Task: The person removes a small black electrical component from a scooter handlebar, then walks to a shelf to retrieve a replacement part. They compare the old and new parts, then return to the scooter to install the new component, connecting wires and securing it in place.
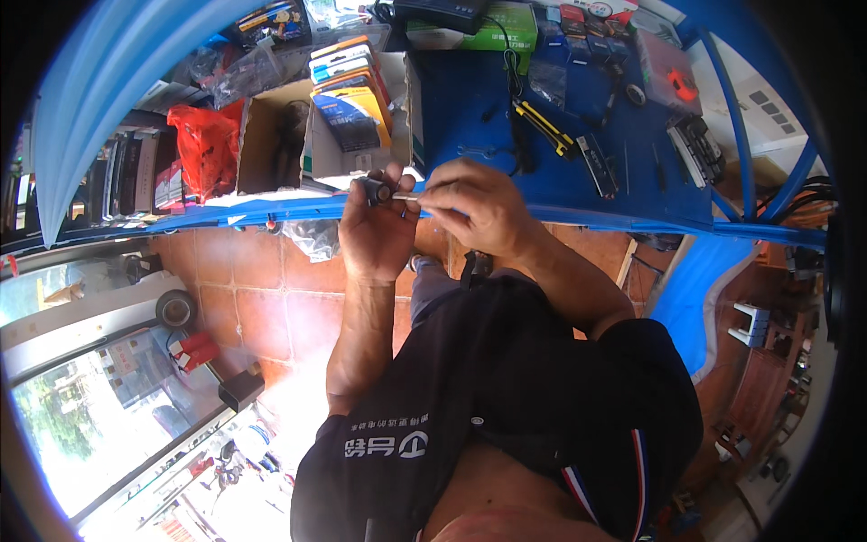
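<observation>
At the near edge of the blue workbench, my left hand (pixel 377 242) is turned palm up with its fingers curled round a small dark cylindrical part (pixel 373 191). The part has a round end facing right. My right hand (pixel 477 203) pinches a thin, pale metal rod (pixel 405 196). The rod's left end meets the cylindrical part; whether it goes inside cannot be made out. Fingers hide the rod's other end. Just beyond the hands stands an open cardboard box (pixel 408 108) with flat coloured packages (pixel 359 110) upright in it.
On the blue bench (pixel 470 90) lie a yellow-and-black tool (pixel 543 126), a wrench (pixel 479 151) and a black-and-white package (pixel 597 166). A red plastic bag (pixel 203 149) sits left beside another open carton (pixel 262 135). A green box (pixel 515 29) stands at the back. Tiled floor (pixel 257 266) shows below.
</observation>
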`<state>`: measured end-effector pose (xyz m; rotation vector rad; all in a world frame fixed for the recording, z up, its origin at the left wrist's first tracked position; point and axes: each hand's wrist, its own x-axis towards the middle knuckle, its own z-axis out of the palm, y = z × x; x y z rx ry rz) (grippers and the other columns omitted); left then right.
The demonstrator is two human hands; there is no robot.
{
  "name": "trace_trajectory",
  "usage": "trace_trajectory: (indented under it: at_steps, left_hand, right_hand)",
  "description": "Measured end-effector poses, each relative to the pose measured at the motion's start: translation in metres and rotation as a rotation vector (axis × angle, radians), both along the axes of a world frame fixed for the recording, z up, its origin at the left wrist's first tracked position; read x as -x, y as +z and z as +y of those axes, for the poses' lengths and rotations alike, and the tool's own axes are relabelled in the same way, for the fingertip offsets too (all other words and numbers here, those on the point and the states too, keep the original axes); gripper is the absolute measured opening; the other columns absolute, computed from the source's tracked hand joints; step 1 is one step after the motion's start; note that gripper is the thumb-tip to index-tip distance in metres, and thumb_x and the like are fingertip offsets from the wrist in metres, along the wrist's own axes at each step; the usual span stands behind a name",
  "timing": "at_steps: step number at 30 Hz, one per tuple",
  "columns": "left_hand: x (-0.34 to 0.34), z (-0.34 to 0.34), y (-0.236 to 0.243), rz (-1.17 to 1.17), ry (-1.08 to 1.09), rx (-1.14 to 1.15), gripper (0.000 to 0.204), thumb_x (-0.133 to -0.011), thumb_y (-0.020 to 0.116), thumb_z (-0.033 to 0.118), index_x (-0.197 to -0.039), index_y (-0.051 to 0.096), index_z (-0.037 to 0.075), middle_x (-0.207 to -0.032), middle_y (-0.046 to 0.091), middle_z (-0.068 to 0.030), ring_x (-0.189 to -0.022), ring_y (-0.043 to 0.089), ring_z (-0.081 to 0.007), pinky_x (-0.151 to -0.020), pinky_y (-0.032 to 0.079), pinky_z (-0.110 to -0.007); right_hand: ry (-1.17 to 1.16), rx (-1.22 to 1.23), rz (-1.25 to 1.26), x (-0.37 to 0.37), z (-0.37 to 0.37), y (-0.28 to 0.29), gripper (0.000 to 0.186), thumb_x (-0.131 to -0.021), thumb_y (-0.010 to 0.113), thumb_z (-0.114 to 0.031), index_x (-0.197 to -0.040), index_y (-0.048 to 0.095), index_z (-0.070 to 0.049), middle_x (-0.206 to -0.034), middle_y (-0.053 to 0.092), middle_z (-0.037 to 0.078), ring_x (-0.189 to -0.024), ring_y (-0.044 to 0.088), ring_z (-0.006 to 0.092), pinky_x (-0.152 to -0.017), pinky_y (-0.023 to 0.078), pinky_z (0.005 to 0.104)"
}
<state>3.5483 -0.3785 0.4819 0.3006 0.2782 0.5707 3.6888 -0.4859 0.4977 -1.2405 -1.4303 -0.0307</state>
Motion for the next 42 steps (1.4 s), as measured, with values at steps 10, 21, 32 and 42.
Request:
trace_trajectory:
  at_steps: [10, 21, 32, 42]
  left_hand:
    - [-0.011, -0.013, 0.006, 0.014, 0.04, -0.077, 0.032, -0.1, 0.04, 0.03, -0.109, 0.057, 0.004, -0.11, 0.063, -0.0134, -0.104, 0.058, -0.0273, -0.093, 0.045, -0.042]
    - [-0.022, 0.001, 0.008, 0.21, 0.098, -0.183, 0.02, -0.099, 0.042, 0.023, -0.101, 0.055, 0.008, -0.106, 0.065, -0.0139, -0.101, 0.061, -0.0268, -0.091, 0.046, -0.042]
    - [-0.014, -0.005, 0.008, 0.137, 0.131, -0.303, 0.015, -0.097, 0.046, 0.021, -0.102, 0.054, 0.01, -0.097, 0.064, -0.0105, -0.105, 0.059, -0.0319, -0.092, 0.042, -0.047]
    - [-0.008, -0.014, 0.007, 0.227, 0.091, -0.406, 0.02, -0.099, 0.043, 0.018, -0.105, 0.055, 0.005, -0.1, 0.065, -0.015, -0.096, 0.062, -0.0278, -0.086, 0.047, -0.042]
  right_hand:
    - [0.006, 0.004, -0.112, 0.001, 0.004, -0.003, 0.022, -0.069, 0.074, -0.003, -0.09, 0.067, -0.007, -0.089, 0.059, 0.003, -0.081, 0.061, 0.0219, -0.071, 0.052, 0.0322]
    - [0.049, 0.01, -0.112, -0.004, 0.01, -0.021, 0.028, -0.068, 0.078, -0.004, -0.094, 0.068, -0.006, -0.096, 0.062, 0.006, -0.084, 0.063, 0.0234, -0.07, 0.054, 0.0324]
    - [0.272, 0.34, 0.644, 0.004, -0.007, -0.023, 0.03, -0.073, 0.079, -0.006, -0.099, 0.065, -0.001, -0.089, 0.069, 0.009, -0.08, 0.069, 0.0139, -0.068, 0.054, 0.0251]
    - [0.104, 0.259, 0.437, 0.019, -0.015, -0.032, 0.028, -0.076, 0.076, -0.01, -0.1, 0.064, -0.004, -0.082, 0.068, 0.011, -0.069, 0.069, 0.0195, -0.058, 0.052, 0.0275]
